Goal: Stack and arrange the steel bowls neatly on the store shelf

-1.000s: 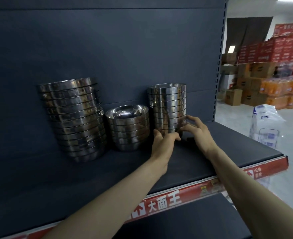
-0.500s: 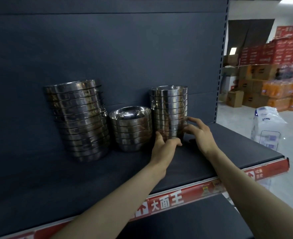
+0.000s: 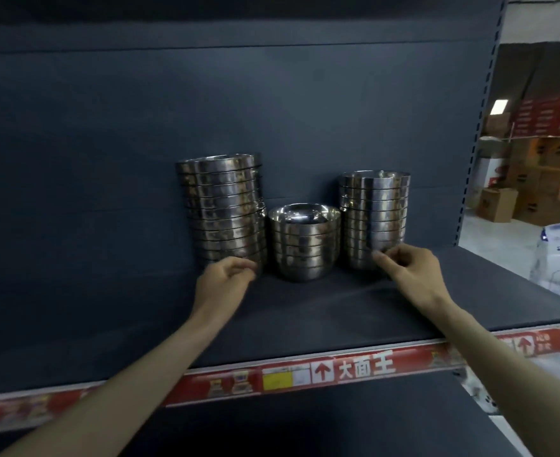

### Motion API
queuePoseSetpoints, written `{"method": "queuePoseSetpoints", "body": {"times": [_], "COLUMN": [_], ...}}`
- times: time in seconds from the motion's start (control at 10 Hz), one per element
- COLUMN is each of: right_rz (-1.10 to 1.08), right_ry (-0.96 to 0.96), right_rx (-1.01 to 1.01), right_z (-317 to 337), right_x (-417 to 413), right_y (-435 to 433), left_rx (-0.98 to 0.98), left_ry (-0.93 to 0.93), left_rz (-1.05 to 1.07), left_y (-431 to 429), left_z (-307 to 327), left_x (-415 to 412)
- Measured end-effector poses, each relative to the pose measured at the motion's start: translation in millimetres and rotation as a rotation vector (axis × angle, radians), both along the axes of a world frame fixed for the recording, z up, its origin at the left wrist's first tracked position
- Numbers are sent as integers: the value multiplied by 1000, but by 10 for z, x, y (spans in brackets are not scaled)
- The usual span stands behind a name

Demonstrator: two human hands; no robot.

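Three stacks of steel bowls stand at the back of the dark shelf (image 3: 305, 318). There is a tall left stack (image 3: 222, 206), a short middle stack (image 3: 305, 245) and a right stack (image 3: 374, 219). My left hand (image 3: 225, 282) is at the foot of the left stack, its loosely curled fingertips against the lowest bowls. My right hand (image 3: 407, 272) is at the foot of the right stack, fingers loosely curled, the tips touching its lower bowls. Neither hand wraps round a bowl.
The shelf's front edge carries a red price strip (image 3: 305, 374). A dark back panel (image 3: 239, 110) rises behind the bowls. Past the shelf's right end are a plastic-wrapped pack (image 3: 558, 258) and stacked cartons (image 3: 535, 179) on the store floor.
My left hand has left the right stack and moved over to the foot of the left stack. My right hand has slid round to that stack's front. The view has shifted left.
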State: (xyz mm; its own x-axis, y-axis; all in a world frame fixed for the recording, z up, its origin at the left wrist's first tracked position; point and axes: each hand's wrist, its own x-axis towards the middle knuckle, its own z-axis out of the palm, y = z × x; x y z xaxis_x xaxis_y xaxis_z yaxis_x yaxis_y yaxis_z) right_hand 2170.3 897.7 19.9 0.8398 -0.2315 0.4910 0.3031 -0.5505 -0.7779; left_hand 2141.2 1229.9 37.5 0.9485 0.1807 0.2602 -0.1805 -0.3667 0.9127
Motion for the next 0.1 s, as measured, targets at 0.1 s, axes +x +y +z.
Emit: {"method": "queuePoseSetpoints", "body": {"times": [0.1], "right_rz": [157], "right_ry": [69], "right_rx": [2], "right_z": [-76], "right_x": [-55], "right_y": [381], "left_rx": [-43], "left_ry": [14], "left_rz": [74], "left_y": [283], "left_z": [-49], "left_x": [44]}}
